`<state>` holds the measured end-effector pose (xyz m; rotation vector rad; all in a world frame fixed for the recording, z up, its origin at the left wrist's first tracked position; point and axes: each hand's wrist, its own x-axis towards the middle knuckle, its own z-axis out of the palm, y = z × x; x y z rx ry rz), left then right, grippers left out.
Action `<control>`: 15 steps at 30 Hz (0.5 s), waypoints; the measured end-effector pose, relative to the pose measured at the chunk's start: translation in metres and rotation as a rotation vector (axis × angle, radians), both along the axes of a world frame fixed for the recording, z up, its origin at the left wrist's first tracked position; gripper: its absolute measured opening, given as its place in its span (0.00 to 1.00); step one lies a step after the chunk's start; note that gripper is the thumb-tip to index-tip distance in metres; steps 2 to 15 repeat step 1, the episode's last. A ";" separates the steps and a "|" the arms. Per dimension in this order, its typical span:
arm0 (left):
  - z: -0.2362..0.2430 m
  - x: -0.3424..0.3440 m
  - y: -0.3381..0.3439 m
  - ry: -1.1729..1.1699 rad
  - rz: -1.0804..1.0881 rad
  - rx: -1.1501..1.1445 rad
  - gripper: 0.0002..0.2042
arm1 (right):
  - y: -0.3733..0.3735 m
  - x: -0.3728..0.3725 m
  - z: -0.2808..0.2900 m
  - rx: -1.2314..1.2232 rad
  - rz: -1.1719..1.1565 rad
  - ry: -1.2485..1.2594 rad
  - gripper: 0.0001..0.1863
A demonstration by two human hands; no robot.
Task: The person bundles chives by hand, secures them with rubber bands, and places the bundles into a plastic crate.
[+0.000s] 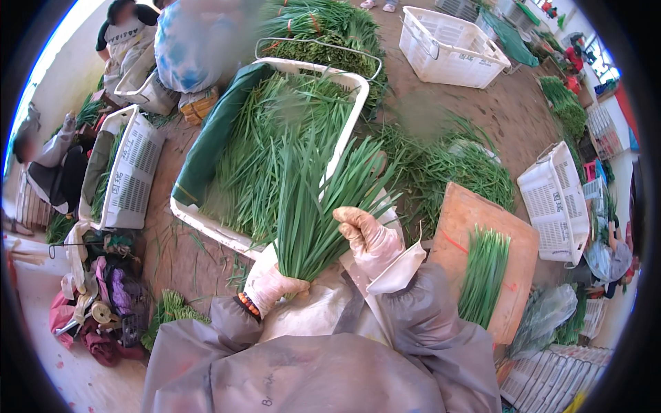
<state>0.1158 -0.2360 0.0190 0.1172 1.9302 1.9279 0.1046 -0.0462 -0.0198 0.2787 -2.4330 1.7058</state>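
My left hand [274, 283], in a pale glove with an orange beaded band at the wrist, is closed round the lower end of a bunch of garlic chives [303, 213]. The long green leaves fan upward and to the right. My right hand [372, 242], gloved too, is beside the bunch with its fingers curled together in a pinch. What lies between those fingertips, if anything, is too small to make out. Beyond my hands, a white plastic crate [210, 229] holds many loose chives [265, 131], with a green cloth [224, 131] draped along its left side.
On my right, a wooden board [441, 241] bears a trimmed chive bundle [484, 275]. Loose chives [447, 162] cover the floor beyond it. White crates [451, 55] stand farther off. Cloths and bags [103, 303] are heaped at left. Other people [127, 34] sit at the far left.
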 end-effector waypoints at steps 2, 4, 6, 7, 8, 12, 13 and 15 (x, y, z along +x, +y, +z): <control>0.000 0.001 -0.001 0.001 0.008 -0.001 0.16 | -0.003 0.000 0.006 -0.081 -0.091 -0.027 0.11; 0.000 0.001 -0.001 0.001 0.008 -0.001 0.16 | -0.003 0.000 0.006 -0.081 -0.091 -0.027 0.11; 0.000 0.001 -0.001 0.001 0.008 -0.001 0.16 | -0.003 0.000 0.006 -0.081 -0.091 -0.027 0.11; 0.000 0.001 -0.001 0.001 0.008 -0.001 0.16 | -0.003 0.000 0.006 -0.081 -0.091 -0.027 0.11; 0.000 0.001 -0.001 0.001 0.008 -0.001 0.16 | -0.003 0.000 0.006 -0.081 -0.091 -0.027 0.11; 0.000 0.001 -0.001 0.001 0.008 -0.001 0.16 | -0.003 0.000 0.006 -0.081 -0.091 -0.027 0.11; 0.000 0.001 -0.001 0.001 0.008 -0.001 0.16 | -0.003 0.000 0.006 -0.081 -0.091 -0.027 0.11; 0.000 0.001 -0.001 0.001 0.008 -0.001 0.16 | -0.003 0.000 0.006 -0.081 -0.091 -0.027 0.11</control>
